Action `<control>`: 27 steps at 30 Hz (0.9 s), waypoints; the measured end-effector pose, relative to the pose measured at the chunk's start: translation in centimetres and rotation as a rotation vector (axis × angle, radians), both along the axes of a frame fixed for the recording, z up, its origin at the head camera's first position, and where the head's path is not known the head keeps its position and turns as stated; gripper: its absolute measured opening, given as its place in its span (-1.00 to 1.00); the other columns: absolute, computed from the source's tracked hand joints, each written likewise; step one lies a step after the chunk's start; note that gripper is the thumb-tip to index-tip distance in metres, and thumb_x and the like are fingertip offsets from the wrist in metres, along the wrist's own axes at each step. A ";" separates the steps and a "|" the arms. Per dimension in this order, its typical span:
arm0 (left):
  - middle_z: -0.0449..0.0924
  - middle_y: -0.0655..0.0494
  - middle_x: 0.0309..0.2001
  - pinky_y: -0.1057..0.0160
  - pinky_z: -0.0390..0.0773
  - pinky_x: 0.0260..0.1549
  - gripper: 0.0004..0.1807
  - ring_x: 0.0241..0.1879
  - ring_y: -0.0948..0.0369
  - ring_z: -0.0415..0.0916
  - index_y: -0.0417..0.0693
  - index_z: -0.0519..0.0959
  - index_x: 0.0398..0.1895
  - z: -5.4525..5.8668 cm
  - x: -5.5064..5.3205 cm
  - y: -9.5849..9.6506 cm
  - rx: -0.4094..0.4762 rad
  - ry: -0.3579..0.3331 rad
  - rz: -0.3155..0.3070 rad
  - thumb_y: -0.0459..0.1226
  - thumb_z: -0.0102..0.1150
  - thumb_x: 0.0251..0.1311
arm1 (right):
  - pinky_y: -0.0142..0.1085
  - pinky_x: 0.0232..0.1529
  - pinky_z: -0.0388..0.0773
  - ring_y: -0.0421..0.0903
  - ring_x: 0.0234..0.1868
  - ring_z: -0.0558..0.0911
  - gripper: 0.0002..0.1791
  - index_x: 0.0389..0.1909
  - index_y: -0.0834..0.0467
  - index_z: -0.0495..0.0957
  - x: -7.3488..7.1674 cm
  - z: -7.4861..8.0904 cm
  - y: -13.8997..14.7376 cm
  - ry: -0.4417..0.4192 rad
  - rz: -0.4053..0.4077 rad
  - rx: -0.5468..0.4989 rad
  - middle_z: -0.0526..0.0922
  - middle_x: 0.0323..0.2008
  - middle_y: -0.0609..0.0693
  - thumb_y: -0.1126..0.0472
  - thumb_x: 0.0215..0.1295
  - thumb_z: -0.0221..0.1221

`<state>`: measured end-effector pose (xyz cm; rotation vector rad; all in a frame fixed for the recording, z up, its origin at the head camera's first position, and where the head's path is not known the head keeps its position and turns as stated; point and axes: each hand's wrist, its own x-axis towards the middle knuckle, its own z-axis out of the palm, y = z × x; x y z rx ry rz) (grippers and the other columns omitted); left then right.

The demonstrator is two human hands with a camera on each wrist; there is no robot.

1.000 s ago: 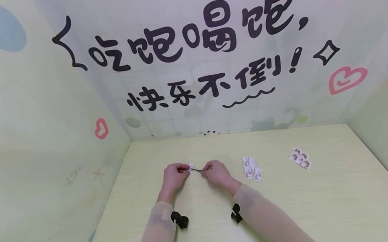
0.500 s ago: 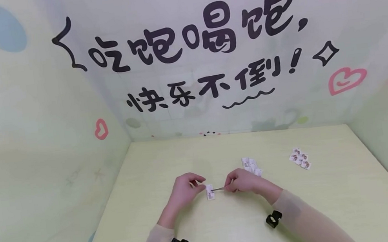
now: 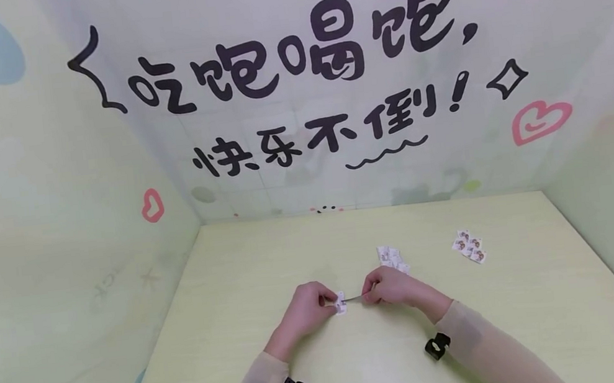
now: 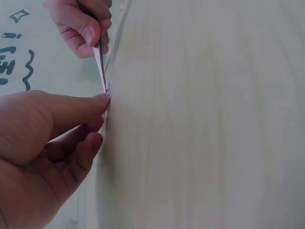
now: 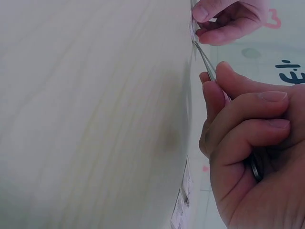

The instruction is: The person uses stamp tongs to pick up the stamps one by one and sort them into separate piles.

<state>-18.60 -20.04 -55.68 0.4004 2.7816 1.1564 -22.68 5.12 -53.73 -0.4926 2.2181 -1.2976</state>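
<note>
In the head view my left hand [image 3: 310,306] is at a small white printed card [image 3: 341,305] on the table. Its thumb and index fingertips hold the card's left edge, with a little gap between the tips. Fine metal tweezers [image 3: 353,299] are pinched in my right hand [image 3: 389,286]; their tips meet the card's face. The left wrist view shows the tweezers [image 4: 100,67] ending beside my left thumb tip, the card nearly edge-on. In the right wrist view the tweezers [image 5: 205,59] point toward the left fingers; whether their tips grip anything is too small to tell.
Behind my right hand lies a group of small printed cards [image 3: 389,254], partly hidden by that hand. Farther right is another group of several cards [image 3: 469,246]. Walls with lettering enclose the pale wooden table [image 3: 237,274]. A black camera [image 3: 438,346] sits on each wrist.
Both hands came nearer to me and to the right, bringing the card and tweezers along. The left fingertips, parted half a second ago, are now closer together at the card's edge. The head view shifted slightly.
</note>
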 end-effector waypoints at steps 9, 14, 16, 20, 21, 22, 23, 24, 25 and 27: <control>0.57 0.22 -0.44 0.31 0.47 -0.43 -0.83 -0.42 0.26 0.42 -0.20 0.82 -0.16 0.1 -0.2 0.5 -0.006 -0.061 0.022 -0.41 0.53 0.17 | -0.35 -0.46 0.32 -0.19 -0.52 0.39 -0.95 -0.28 0.24 0.71 0.5 -0.1 0.0 -0.012 -0.032 0.009 0.58 -0.50 -0.08 0.32 0.34 0.37; 0.56 0.21 -0.43 0.30 0.48 -0.42 -0.82 -0.40 0.25 0.42 -0.18 0.83 -0.15 0.1 -0.2 0.5 -0.017 -0.069 0.033 -0.41 0.53 0.17 | -0.37 -0.47 0.32 -0.20 -0.53 0.39 -0.94 -0.29 0.22 0.70 0.9 -0.2 0.0 -0.003 -0.047 0.015 0.54 -0.53 -0.11 0.30 0.36 0.36; 0.55 0.22 -0.43 0.30 0.47 -0.41 -0.83 -0.39 0.25 0.42 -0.16 0.83 -0.16 0.1 -0.2 0.5 -0.017 -0.070 0.038 -0.41 0.52 0.17 | -0.37 -0.47 0.32 -0.19 -0.52 0.39 -0.94 -0.30 0.22 0.70 1.0 -0.3 -0.1 -0.001 -0.052 0.013 0.52 -0.54 -0.11 0.30 0.36 0.36; 0.55 0.22 -0.44 0.31 0.47 -0.40 -0.85 -0.39 0.26 0.42 -0.15 0.83 -0.17 0.0 -0.2 0.5 -0.004 -0.063 0.038 -0.40 0.52 0.18 | -0.36 -0.47 0.30 -0.19 -0.53 0.38 -0.94 -0.31 0.22 0.70 1.0 -0.6 0.0 -0.002 -0.065 -0.003 0.51 -0.54 -0.10 0.31 0.35 0.36; 0.55 0.22 -0.44 0.31 0.47 -0.40 -0.85 -0.39 0.26 0.42 -0.16 0.83 -0.18 0.0 -0.2 0.5 0.000 -0.060 0.038 -0.40 0.52 0.18 | -0.36 -0.48 0.30 -0.19 -0.54 0.37 -0.94 -0.31 0.22 0.70 1.0 -0.7 0.0 -0.006 -0.068 -0.008 0.51 -0.55 -0.10 0.31 0.36 0.36; 0.56 0.22 -0.44 0.30 0.47 -0.40 -0.85 -0.39 0.26 0.42 -0.16 0.83 -0.18 -0.1 -0.2 0.5 0.003 -0.055 0.038 -0.40 0.52 0.17 | -0.36 -0.48 0.29 -0.19 -0.55 0.37 -0.94 -0.31 0.22 0.70 1.0 -0.8 0.0 -0.009 -0.071 -0.015 0.51 -0.55 -0.10 0.32 0.36 0.35; 0.56 0.22 -0.44 0.30 0.48 -0.40 -0.85 -0.40 0.26 0.42 -0.16 0.83 -0.19 -0.1 -0.2 0.5 0.007 -0.048 0.036 -0.41 0.52 0.17 | -0.36 -0.49 0.29 -0.19 -0.56 0.36 -0.94 -0.31 0.22 0.70 1.0 -0.8 0.0 -0.011 -0.073 -0.020 0.51 -0.54 -0.10 0.32 0.37 0.35; 0.57 0.23 -0.44 0.30 0.48 -0.40 -0.86 -0.40 0.27 0.43 -0.16 0.83 -0.19 -0.1 -0.2 0.5 0.008 -0.049 0.041 -0.40 0.52 0.17 | -0.36 -0.50 0.29 -0.20 -0.57 0.35 -0.94 -0.31 0.22 0.69 1.0 -1.0 0.0 -0.015 -0.075 -0.024 0.52 -0.54 -0.10 0.32 0.37 0.35; 0.57 0.23 -0.43 0.30 0.48 -0.40 -0.86 -0.40 0.27 0.43 -0.15 0.83 -0.19 -0.2 -0.2 0.5 0.009 -0.048 0.044 -0.39 0.52 0.18 | -0.37 -0.51 0.28 -0.20 -0.58 0.34 -0.94 -0.31 0.21 0.70 1.0 -1.0 0.1 -0.018 -0.077 -0.028 0.53 -0.54 -0.09 0.32 0.38 0.35; 0.58 0.24 -0.42 0.30 0.49 -0.40 -0.87 -0.40 0.27 0.44 -0.14 0.83 -0.20 -0.2 -0.2 0.5 0.010 -0.040 0.049 -0.38 0.53 0.18 | -0.37 -0.52 0.28 -0.21 -0.60 0.32 -0.94 -0.29 0.21 0.70 1.0 -1.2 0.1 -0.028 -0.081 -0.035 0.54 -0.53 -0.09 0.31 0.41 0.34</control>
